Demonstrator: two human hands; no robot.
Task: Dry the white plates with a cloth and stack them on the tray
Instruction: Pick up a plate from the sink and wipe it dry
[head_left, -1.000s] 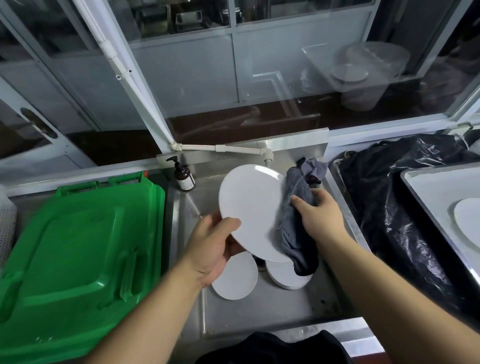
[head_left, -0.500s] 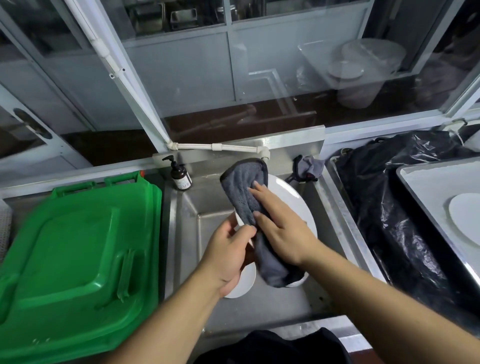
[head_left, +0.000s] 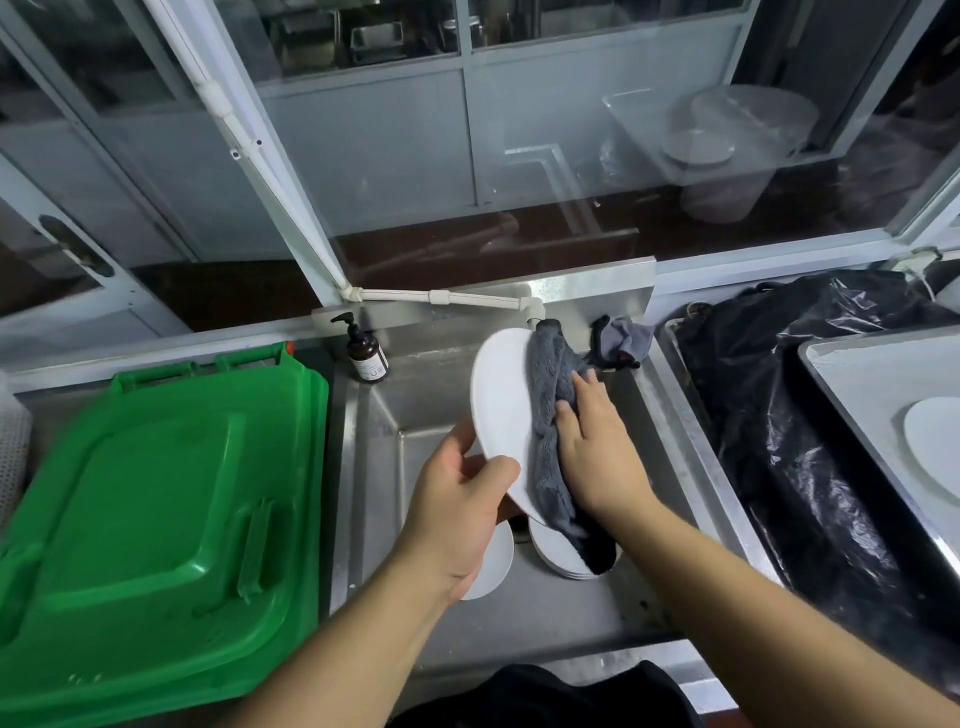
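At centre frame, above the steel sink (head_left: 519, 623), our left hand (head_left: 457, 514) grips the lower rim of a white plate (head_left: 501, 400) held tilted on edge, thumb curled over its face. Our right hand (head_left: 597, 447) presses a grey cloth (head_left: 548, 415) flat against the plate, fingers nearly straight. More white plates (head_left: 558, 553) lie in the basin beneath. At the right edge, one dried plate (head_left: 935, 447) rests on the tray (head_left: 857, 374). A green lid (head_left: 150, 514) fills the lower left.
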